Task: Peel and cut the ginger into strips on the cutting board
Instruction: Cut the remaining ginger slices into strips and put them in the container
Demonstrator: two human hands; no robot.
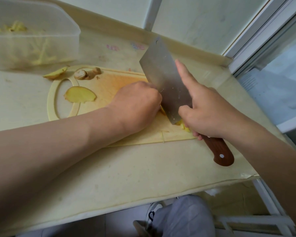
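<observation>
Head view: right grip (207,115) clamps the cleaver (166,79) handle, forefinger along the blade; left grip (137,106) curls over ginger (163,111) by the near edge of the cutting board (106,82); bare desk (126,168) lies nearer.

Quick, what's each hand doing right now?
Left hand: curled over the ginger, pinning it.
Right hand: grips the cleaver, forefinger along blade.

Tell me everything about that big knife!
The cleaver has a rectangular steel blade with a hole near its far corner and a reddish-brown wooden handle with one rivet. The right hand grips it, forefinger along the blade. Its edge rests on the ginger on the cutting board, its side against the left hand.
</observation>
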